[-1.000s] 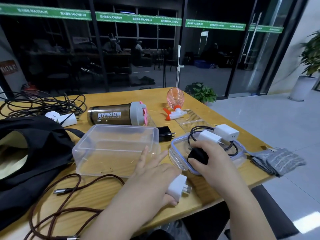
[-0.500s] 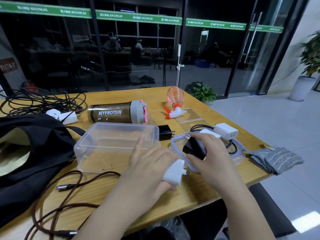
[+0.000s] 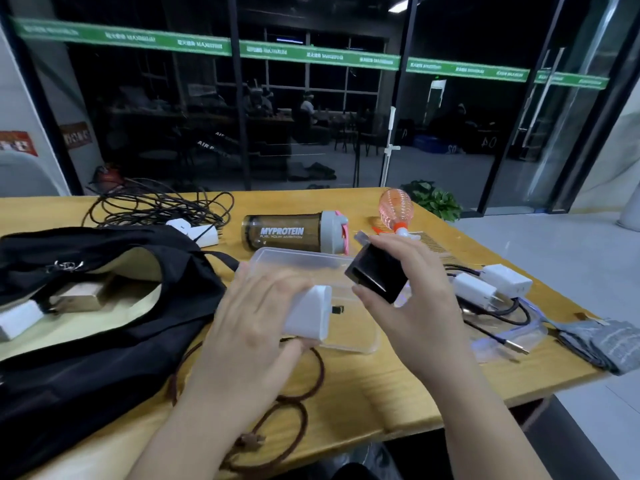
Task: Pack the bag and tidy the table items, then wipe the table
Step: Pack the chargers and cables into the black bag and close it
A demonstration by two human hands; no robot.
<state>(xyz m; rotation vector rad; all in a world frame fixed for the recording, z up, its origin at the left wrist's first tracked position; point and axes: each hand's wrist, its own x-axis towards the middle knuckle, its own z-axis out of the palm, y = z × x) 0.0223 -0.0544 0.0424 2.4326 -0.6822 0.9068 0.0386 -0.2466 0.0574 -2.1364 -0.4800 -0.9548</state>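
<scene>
Containers: clear plastic box [image 3: 304, 268], lid off, lying on the wooden table [image 3: 398, 393] in front of both hands; what lies inside cannot be told, since the hands cover most of it. Box lid [image 3: 533, 332], clear with a blue rim, flat on the table to the right; on it a black cable [image 3: 498, 313] and two white chargers [image 3: 472, 291] side by side. Black bag [image 3: 104, 341], open, lying at the left of the table with a pale lining; a brass-coloured block [image 3: 81, 297] and a white block [image 3: 20, 320] show in its mouth.

Hands: left hand [image 3: 249, 327] grips a white charger [image 3: 308, 315], fingers curled round it, above the near side of the box. Right hand [image 3: 419, 306] pinches a black charger [image 3: 377, 277] between thumb and fingers, held up over the right end of the box.

Surface: brown cable [image 3: 277, 407] looped at the near edge, beside the bag. Tangle of black cords [image 3: 156, 207] at the far left, with two white plugs [image 3: 195, 230] just in front. Dark shaker bottle [image 3: 294, 233] lying on its side behind the box, grey lid with pink trim. Pink spray bottle [image 3: 396, 211] lying at the far right. Grey cloth [image 3: 609, 342] at the right edge of the table.

Room: dark glass wall [image 3: 311, 116] behind the table, green strip [image 3: 311, 55] across it, potted plant [image 3: 433, 200] past the table's far corner, pale floor at right.

Writing: "MYPROTEIN" in white on the shaker bottle; smaller line beneath too blurred to read. "MAXIMUM" repeated along the green strip, blurred.
</scene>
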